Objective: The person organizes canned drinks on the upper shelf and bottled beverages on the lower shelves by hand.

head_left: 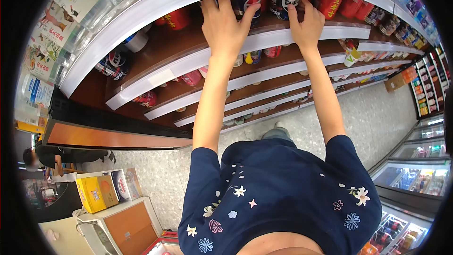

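Observation:
Both my hands reach over the front edge of an upper shelf (271, 38) stocked with drink cans. My left hand (222, 24) is around a dark blue Pepsi can (243, 2), its thumb on the right side and its fingers on the left. The fingertips are partly hidden under the shelf strip above. To the right, my right hand (306, 24) has its thumb against the lower front of another Pepsi can (284, 1), with its fingers along the can's right side. Red cans with yellow lettering (328, 4) stand just right of that hand.
Another red can (177, 19), a silver-topped can (137, 41) and a dark blue can (113, 63) stand farther left. Lower shelves (250, 79) hold more goods. Glass-front coolers (415, 177) line the right. A person (47, 156) and a yellow box (96, 192) are at lower left.

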Motion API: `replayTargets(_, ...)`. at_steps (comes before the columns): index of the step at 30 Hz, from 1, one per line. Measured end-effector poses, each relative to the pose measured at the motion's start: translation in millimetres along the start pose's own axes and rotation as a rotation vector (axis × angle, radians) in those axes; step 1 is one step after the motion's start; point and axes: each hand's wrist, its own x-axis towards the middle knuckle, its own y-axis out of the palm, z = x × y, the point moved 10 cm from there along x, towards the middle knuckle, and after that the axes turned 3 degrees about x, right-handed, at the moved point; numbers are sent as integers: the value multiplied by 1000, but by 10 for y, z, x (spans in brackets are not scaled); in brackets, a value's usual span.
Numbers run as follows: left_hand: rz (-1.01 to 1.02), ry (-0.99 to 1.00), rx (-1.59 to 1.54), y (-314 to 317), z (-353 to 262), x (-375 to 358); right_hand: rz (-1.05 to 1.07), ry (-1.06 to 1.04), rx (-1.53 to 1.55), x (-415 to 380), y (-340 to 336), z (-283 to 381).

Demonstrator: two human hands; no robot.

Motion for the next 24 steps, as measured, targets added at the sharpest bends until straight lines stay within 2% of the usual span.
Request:
replayTargets(2,-28,64,69,-142,105,4,13,5,-2,0,-2,-3)
replayTargets(3,-103,115,95,-287,162,50,6,-2,-3,4,-13,14)
replayTargets(6,-218,193,293,-599,649,134,-5,-17,5,-13,-7,-1)
replayTargets(8,-209,225,469,-801,1033,177,-12,-17,3,-23,9,-26)
replayTargets(10,-147,88,626,-1002,1362,262,-14,-14,-3,-25,11,-32)
replayTargets(12,-69,136,639,-1044,1630,338,-19,-14,-9,-29,3,-27)
replayTargets(16,-20,188,729,-977,1758,321,-8,-5,-7,-20,9,-22)
replayTargets(22,-108,229,584,-1101,1515,255,10,39,8,-78,8,-32)
replayTargets(24,-94,107,526,-1127,1465,190,8,48,14,-75,10,-19)
